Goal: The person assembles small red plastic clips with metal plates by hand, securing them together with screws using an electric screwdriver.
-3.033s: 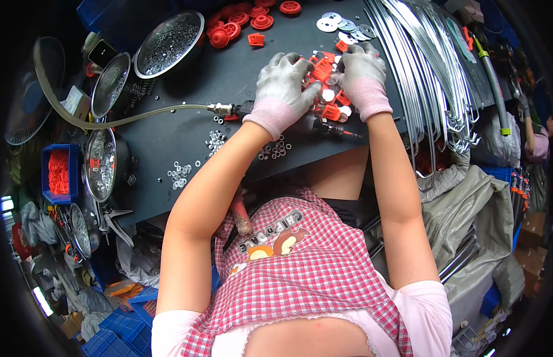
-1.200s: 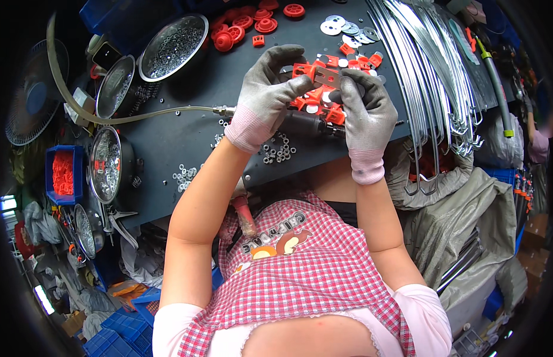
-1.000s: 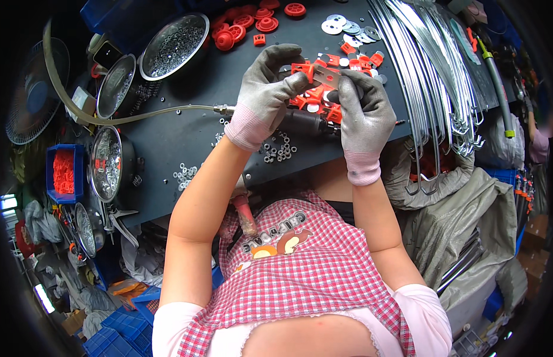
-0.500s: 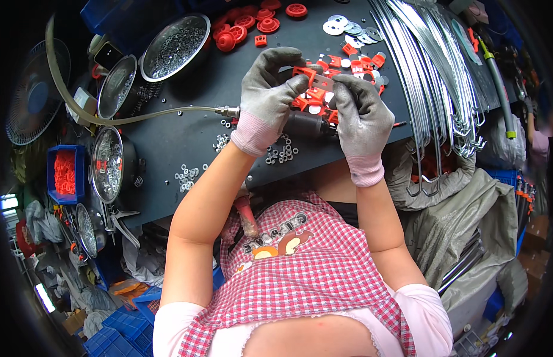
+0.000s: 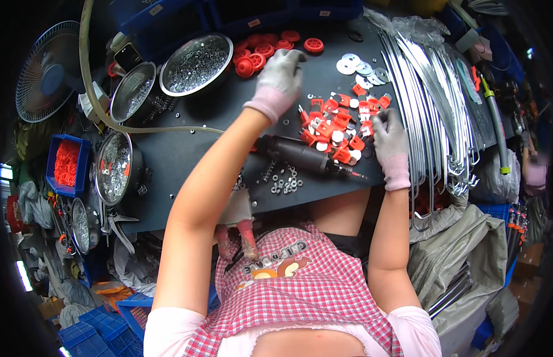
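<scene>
- At far left, a blue plastic bin (image 5: 84, 166), straight-sided, heaped with small red pieces (image 5: 66, 160).
- Next, shiny round steel bowls, the largest bowl (image 5: 188, 89) full of small metal nuts (image 5: 199, 59); hard, gritty-looking contents.
- Across the dark, smooth surface (image 5: 175, 160), a pale, bendable hose (image 5: 163, 130).
- Farther along, toward the far edge, red round parts (image 5: 245, 66): flanged, wheel-like, apparently moulded plastic. Probably light and stiff, hardly fragile; best taken by the rim, smooth faces perhaps a little slippery.
- Just beside these, the left hand (image 5: 281, 76), in a grey knit glove with pink ribbing. Fingers bent forward over the surface, tips turned away; cannot tell whether spread or pinching anything.
- Nearer the body, a black cylindrical power driver (image 5: 294, 153) with a slim bit, likely the heaviest item here; below it, scattered loose nuts (image 5: 286, 180).
- Right of centre, a loose pile of red clips (image 5: 330, 128), boxy and open-framed, with white discs among them. Likely light, rigid, easy to tangle; best gripped by the flat side walls.
- At the pile's right edge, the right hand (image 5: 389, 135), gloved alike, fingers curled toward the thumb; cannot tell whether pinching a piece.
- Beyond, long hooked metal rods (image 5: 425, 107), bundled, glossy, probably springy.
</scene>
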Demonstrator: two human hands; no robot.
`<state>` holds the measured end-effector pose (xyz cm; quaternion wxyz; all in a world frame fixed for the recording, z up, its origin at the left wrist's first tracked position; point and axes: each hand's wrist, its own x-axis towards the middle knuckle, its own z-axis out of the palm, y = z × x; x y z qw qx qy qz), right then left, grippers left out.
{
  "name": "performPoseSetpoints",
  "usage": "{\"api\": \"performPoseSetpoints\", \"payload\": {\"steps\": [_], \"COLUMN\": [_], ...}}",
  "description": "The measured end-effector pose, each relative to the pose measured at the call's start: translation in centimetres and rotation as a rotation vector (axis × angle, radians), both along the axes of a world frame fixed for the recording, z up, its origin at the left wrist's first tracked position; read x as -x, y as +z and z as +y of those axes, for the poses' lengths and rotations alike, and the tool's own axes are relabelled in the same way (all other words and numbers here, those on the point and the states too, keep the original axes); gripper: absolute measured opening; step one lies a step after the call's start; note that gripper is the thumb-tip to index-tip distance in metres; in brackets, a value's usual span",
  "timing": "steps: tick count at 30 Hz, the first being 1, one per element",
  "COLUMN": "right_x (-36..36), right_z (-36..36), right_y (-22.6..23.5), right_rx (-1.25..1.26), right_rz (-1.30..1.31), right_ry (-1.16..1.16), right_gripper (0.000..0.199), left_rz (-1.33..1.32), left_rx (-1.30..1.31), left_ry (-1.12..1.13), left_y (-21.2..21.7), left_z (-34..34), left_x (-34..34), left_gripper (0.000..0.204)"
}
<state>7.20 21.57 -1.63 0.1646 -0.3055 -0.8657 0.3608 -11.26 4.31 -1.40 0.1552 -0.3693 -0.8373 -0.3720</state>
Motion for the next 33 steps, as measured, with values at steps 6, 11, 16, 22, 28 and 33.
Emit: {"api": "performPoseSetpoints", "payload": {"steps": [6, 11, 16, 22, 28, 33], "right_x": [-0.5, 5.4, 25.9, 40.3, 41.1, 43.5], "right_z": [-0.4, 1.8, 7.8, 12.7, 12.3, 10.9], "right_y": [1.6, 6.0, 4.5, 0.4, 0.2, 0.1], "right_rx": [-0.371, -0.586, -0.548, -1.172, -1.409, -1.671], "right_rz": [-0.484, -0.156, 0.166, -0.643, -0.862, -0.93], "right_ry": [0.195, 0.261, 0.402, 0.842, 0.91, 0.959], "right_gripper": [0.044, 0.041, 0.037, 0.069, 0.06, 0.052], "left_rz": [-0.229, -0.253, -0.363, -0.261, -0.275, -0.264], "left_rx": [0.447, 0.336, 0.264, 0.252, 0.324, 0.333], "left_ry": [0.071, -0.269, -0.31, -0.302, -0.284, -0.264], "left_y": [-3.7, -3.8, -3.3, -4.6, -4.0, -4.9], "left_z": [-0.7, -2.6, -2.5, -1.7, -2.7, -3.2], "left_x": [4.4, 3.8, 4.6, 6.1, 5.8, 5.8], "left_gripper": [0.025, 0.018, 0.015, 0.016, 0.017, 0.016]}}
